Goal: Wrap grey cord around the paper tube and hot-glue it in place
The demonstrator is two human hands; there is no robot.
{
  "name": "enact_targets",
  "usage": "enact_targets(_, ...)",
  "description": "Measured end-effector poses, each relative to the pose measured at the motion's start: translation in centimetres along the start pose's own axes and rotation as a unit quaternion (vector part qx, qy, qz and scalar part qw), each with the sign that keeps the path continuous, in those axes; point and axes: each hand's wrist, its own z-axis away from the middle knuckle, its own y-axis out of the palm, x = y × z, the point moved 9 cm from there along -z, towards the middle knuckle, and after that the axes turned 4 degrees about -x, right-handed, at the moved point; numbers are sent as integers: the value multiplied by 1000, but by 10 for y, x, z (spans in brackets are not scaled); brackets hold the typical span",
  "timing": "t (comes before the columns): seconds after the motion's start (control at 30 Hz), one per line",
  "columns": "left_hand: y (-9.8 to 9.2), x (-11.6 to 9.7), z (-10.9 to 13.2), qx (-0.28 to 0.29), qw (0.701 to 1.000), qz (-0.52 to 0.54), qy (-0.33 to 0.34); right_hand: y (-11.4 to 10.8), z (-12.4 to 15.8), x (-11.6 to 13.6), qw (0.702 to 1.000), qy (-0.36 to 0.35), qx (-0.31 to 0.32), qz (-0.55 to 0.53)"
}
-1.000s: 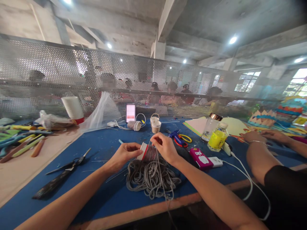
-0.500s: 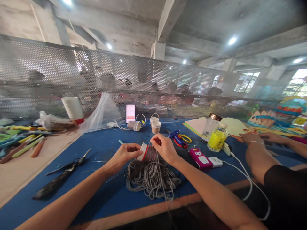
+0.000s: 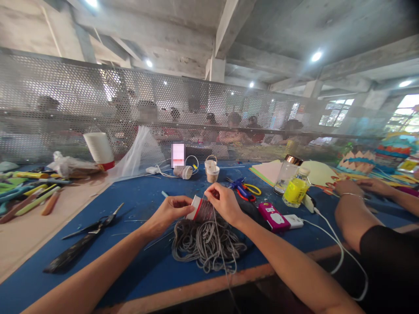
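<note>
My left hand (image 3: pixel 173 210) grips the white rim of a small paper cup (image 3: pixel 197 207), which lies tilted with a red band near its rim. Grey-brown cord is wound around the cup's body. Close to the cup's far side, my right hand (image 3: pixel 222 201) pinches the grey cord (image 3: pixel 220 237), and a length of it hangs down past the table edge. Beneath the cup lies a loose heap of grey cord (image 3: pixel 206 246). Beyond my hands stands a little cord-covered bucket (image 3: pixel 212 173) with a handle, and a cord-wrapped cup (image 3: pixel 183 172) lies on its side.
Scissors (image 3: pixel 87 242) lie at left on the blue table. At right are pliers (image 3: pixel 240 187), a purple power bank (image 3: pixel 274 216) with a white cable, a yellow bottle (image 3: pixel 296 188) and a glass jar (image 3: pixel 284 176). Another person's arm (image 3: pixel 352 213) is farther right. A phone (image 3: pixel 178 155) stands behind.
Almost nothing differs. My hands hold the cup and cord in nearly the same place; the other person's hand at right has shifted slightly.
</note>
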Motion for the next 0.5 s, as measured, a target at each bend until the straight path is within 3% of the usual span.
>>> enact_targets(0.5,1,-1,1,0,1000,9,-3,-1,0,2,1000,-4,-4,4)
